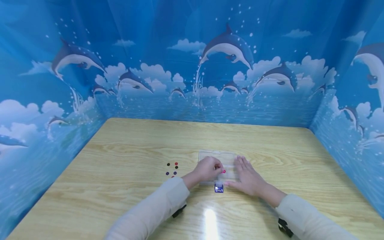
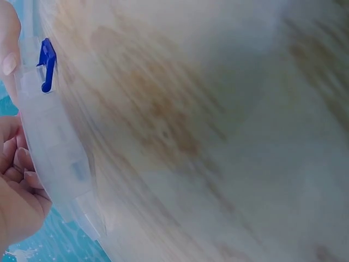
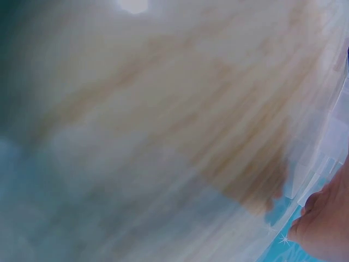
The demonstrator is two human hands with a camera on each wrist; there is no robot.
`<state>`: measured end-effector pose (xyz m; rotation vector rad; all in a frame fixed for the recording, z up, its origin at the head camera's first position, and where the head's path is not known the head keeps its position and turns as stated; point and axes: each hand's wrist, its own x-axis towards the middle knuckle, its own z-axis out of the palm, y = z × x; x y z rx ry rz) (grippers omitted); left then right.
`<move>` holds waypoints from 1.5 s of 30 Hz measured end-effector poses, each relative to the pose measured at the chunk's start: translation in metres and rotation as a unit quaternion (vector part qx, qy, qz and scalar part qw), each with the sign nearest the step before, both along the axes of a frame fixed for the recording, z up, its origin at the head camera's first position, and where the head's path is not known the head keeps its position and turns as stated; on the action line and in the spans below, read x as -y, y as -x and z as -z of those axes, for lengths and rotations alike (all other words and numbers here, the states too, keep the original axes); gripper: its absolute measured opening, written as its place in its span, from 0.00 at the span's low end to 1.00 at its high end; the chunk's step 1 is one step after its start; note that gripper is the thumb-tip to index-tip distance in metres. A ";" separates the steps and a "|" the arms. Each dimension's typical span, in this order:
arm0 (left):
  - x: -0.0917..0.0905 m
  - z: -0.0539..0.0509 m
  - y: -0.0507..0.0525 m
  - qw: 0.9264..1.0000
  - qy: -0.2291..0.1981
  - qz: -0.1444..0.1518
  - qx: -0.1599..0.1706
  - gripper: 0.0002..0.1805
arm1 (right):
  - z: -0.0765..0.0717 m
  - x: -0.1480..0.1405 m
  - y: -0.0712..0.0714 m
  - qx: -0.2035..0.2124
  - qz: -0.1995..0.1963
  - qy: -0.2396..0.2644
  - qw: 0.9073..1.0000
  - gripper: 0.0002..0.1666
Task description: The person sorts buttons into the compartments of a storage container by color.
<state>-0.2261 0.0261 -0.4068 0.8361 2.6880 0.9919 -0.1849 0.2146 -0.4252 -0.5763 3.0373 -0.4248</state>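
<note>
In the head view a clear plastic box (image 1: 205, 153) with compartments lies open on the table, a blue latch (image 1: 219, 188) at its near edge. The left hand (image 1: 207, 169) is over the box, thumb and fingertips pinching a small red disc (image 1: 224, 171). Along the box's right side rests the right hand (image 1: 249, 180), fingers extended. The left wrist view shows the left hand (image 2: 19, 185) with curled fingers beside the box wall (image 2: 60, 147) and its blue latch (image 2: 48, 64). Only part of the right hand (image 3: 324, 218) appears in the right wrist view.
Several small dark discs (image 1: 176, 167) and red discs (image 1: 176, 163) lie on the wooden table (image 1: 135, 143) left of the box. A blue dolphin-print curtain (image 1: 168, 43) stands behind the table and at both sides.
</note>
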 end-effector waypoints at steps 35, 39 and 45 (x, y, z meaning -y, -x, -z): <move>0.037 -0.002 -0.001 0.999 -0.014 -0.039 -0.007 0.05 | 0.000 0.000 0.001 -0.004 0.002 -0.009 1.000 0.59; 0.041 -0.001 -0.002 0.999 -0.026 -0.031 -0.017 0.06 | 0.001 0.000 0.001 -0.003 0.001 -0.009 1.000 0.59; 0.048 0.000 -0.004 0.998 -0.038 -0.031 -0.025 0.06 | -0.001 0.001 0.000 -0.002 0.004 -0.005 1.000 0.59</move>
